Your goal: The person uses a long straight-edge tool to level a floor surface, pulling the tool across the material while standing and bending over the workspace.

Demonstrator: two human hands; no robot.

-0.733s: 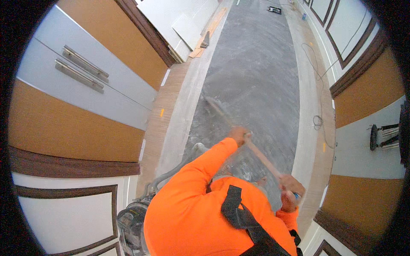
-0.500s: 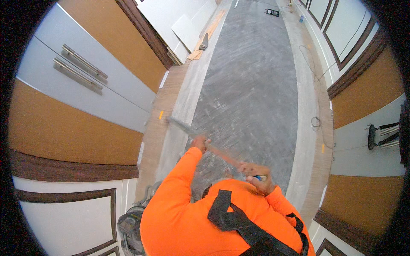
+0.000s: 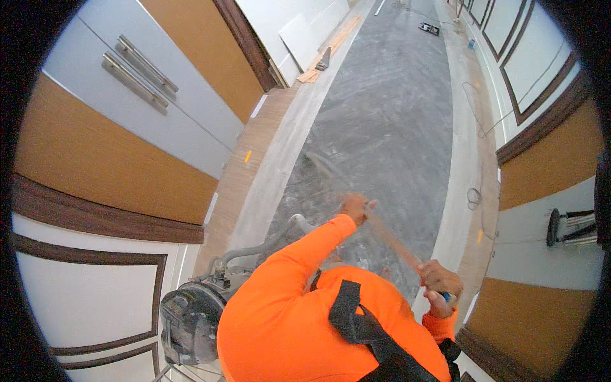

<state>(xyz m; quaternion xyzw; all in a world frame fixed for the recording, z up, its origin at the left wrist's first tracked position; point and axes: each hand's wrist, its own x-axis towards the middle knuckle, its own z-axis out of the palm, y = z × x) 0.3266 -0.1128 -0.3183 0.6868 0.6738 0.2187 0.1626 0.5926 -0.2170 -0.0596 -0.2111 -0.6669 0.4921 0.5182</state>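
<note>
My left hand (image 3: 356, 208) is closed around the upper middle of a long wooden handle (image 3: 394, 242), out over the grey floor. Lower down and to the right, my right hand (image 3: 440, 284) grips the same handle close to its end, where a bit of blue shows. The handle slants up and left from my right hand. Beyond my left hand its far end is smeared by motion above the dusty dark floor strip (image 3: 382, 121), so what tool it belongs to is not clear. Orange sleeves cover both my arms.
A dusty dark machine (image 3: 191, 318) with a grey hose (image 3: 267, 245) stands at my left. Grey-and-brown cabinet doors with bar handles (image 3: 137, 76) line the left wall. Farther ahead are a handsaw (image 3: 324, 60), white boards (image 3: 298, 41) and a black tool (image 3: 429, 28). A cable (image 3: 474, 197) runs along the right.
Both hands have moved right with the handle, and its blurred far end has swung right, from the left border over the dark floor. The view has shifted, showing more of the machine.
</note>
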